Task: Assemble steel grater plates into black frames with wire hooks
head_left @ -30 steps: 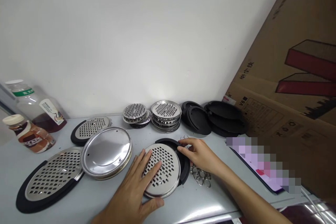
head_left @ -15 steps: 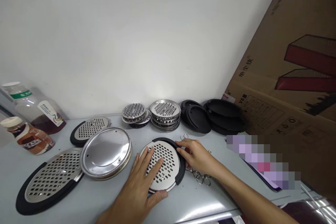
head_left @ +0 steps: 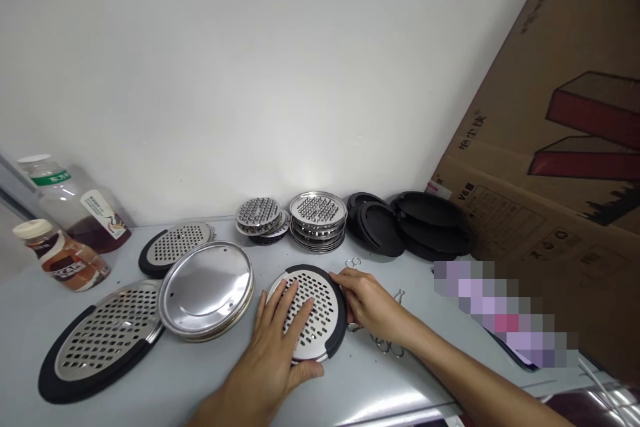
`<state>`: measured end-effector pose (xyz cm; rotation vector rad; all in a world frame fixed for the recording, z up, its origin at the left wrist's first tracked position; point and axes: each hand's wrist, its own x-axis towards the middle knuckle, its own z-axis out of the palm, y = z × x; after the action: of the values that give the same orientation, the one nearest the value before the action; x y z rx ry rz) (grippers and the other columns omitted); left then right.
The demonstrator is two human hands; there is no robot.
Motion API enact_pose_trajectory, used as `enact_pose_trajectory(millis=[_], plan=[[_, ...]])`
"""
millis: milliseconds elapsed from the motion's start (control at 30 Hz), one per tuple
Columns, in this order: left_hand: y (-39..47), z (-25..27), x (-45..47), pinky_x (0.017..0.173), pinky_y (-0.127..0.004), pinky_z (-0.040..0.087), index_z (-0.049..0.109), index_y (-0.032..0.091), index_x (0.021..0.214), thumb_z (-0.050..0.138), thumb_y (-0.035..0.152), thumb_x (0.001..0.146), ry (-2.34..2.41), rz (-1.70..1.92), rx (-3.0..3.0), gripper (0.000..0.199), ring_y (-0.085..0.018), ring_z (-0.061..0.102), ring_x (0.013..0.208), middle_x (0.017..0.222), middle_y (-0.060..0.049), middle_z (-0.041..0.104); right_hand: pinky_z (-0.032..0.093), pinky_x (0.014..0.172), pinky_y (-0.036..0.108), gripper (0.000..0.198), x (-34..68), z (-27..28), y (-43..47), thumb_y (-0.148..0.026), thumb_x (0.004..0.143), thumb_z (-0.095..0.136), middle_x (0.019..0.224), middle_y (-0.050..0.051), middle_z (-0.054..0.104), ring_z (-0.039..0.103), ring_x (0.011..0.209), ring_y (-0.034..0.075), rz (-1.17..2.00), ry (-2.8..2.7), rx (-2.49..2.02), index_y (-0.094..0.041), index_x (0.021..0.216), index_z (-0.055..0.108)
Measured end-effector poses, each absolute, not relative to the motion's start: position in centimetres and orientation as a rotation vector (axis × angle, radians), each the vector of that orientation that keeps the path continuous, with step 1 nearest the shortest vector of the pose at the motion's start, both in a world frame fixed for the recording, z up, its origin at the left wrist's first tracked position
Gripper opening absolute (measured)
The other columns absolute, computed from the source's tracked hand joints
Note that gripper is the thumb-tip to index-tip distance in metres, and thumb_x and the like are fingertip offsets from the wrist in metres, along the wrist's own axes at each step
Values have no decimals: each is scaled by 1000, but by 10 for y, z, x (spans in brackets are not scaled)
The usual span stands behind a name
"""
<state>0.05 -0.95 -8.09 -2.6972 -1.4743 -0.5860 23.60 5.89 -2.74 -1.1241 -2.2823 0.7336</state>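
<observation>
My left hand (head_left: 273, 340) lies spread over a round metal grater plate (head_left: 315, 313) with rows of slots, its thumb by the near edge. A curved black rim (head_left: 340, 330) wraps the plate's far and right sides. My right hand (head_left: 367, 297) is closed, thumb and fingers pinching the rim at its right; the fingertips are partly hidden. Beneath and beside that hand are several small metal rings with clips (head_left: 387, 345). Left of my left hand stands a stack of smooth round metal lids (head_left: 207, 290).
Black-rimmed slotted discs (head_left: 107, 333) lie at left. Spiked grater discs (head_left: 317, 210) are stacked by the wall, beside black round parts (head_left: 383, 227). Two bottles, one with a brown label (head_left: 70, 263), stand far left. A pixelated flat object (head_left: 505, 320) and a large cardboard box (head_left: 540, 213) are right.
The black rim now sits close against the plate's right edge, where a gap showed before. My right hand has shifted slightly along the rim. The view has moved a little.
</observation>
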Motion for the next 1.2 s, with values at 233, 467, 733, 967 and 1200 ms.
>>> enact_pose_trajectory(millis=[233, 467, 733, 967, 1200], plan=[[-15, -69, -2, 109, -67, 29, 27, 25, 152, 72, 49, 80, -1463, -574, -2723, 88, -41, 21, 145, 160, -14, 23, 48, 80, 31, 32, 227, -22, 61, -4, 88, 42, 100, 10, 64, 61, 88, 21, 445, -2417, -1242, -16, 107, 65], [-15, -75, -11, 110, -58, 36, 22, 26, 154, 66, 31, 84, -1416, -677, -2681, 83, -37, 28, 143, 159, -10, 26, 31, 110, 54, 64, 225, -2, 11, -50, 74, 76, 122, 11, 56, 46, 122, 32, 289, -2587, -1047, -22, 127, 56], [-15, -65, -21, 103, -53, 47, 22, 22, 154, 65, 36, 85, -1287, -554, -2681, 83, -37, 36, 139, 157, -13, 30, 43, 106, 45, 52, 226, -29, 16, -45, 89, 61, 131, 19, 55, 46, 129, 33, 89, -2638, -975, -13, 129, 53], [-10, -51, -25, 106, -50, 46, 35, 28, 148, 53, 22, 92, -1263, -734, -2602, 59, -31, 46, 134, 148, -7, 46, 49, 101, 45, 50, 238, -34, 21, -45, 100, 41, 130, 25, 58, 54, 125, 34, -200, -2627, -798, -8, 133, 49], [14, -10, -21, 106, -44, 45, 37, 31, 144, 47, 23, 96, -1547, -1087, -2604, 50, -25, 52, 127, 138, -5, 54, 56, 87, 36, 33, 242, -18, 34, -29, 102, 37, 120, 14, 64, 64, 106, 23, 171, -2313, -903, -17, 131, 46]])
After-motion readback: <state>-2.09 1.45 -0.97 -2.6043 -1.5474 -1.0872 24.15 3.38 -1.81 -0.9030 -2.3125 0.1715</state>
